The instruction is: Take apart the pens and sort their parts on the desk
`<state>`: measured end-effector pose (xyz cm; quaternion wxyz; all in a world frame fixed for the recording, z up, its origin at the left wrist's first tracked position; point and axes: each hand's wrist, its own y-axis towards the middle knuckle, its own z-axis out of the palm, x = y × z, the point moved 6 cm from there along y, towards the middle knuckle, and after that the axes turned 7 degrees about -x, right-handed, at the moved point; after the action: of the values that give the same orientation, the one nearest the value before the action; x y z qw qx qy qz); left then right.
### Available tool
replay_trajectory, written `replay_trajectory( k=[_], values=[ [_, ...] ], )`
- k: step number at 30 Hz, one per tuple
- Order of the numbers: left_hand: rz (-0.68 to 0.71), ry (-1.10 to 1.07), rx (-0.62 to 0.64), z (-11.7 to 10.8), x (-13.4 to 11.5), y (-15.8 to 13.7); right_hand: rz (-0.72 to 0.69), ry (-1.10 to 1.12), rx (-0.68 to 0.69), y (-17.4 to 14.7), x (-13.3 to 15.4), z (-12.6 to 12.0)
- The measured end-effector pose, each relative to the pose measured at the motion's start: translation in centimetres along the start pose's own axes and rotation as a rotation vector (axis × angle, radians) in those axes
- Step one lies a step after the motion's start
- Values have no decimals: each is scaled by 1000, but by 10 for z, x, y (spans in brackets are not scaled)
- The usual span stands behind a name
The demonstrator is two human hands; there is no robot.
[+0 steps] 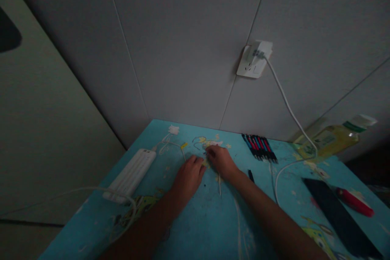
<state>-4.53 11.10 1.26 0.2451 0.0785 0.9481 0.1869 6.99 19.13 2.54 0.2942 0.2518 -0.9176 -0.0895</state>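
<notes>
Forearms slant over the table; dark bits lie between left hand and right hand, nearer the right. Both curl; whether either pinches anything, I cannot tell. Rod near right wrist; pens farther right.

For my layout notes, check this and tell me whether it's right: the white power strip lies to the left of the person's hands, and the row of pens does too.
Not quite: the row of pens lies to the right of the left hand and right hand, as the head view shows. The white power strip does lie to their left.
</notes>
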Motion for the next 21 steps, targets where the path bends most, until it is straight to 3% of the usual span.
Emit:
replay_trajectory(
  k=[4,7,15,21],
  values=[
    [0,-2,14,1,0,-1,-14,-21,2,-3,4,-4],
    [2,25,29,2,0,-1,5,-60,-25,-6,-5,-22],
    [-7,70,28,2,1,0,309,-413,-139,-36,-109,-110],
    [-5,102,17,3,1,0,430,-573,-85,-58,-146,-119]
  ],
)
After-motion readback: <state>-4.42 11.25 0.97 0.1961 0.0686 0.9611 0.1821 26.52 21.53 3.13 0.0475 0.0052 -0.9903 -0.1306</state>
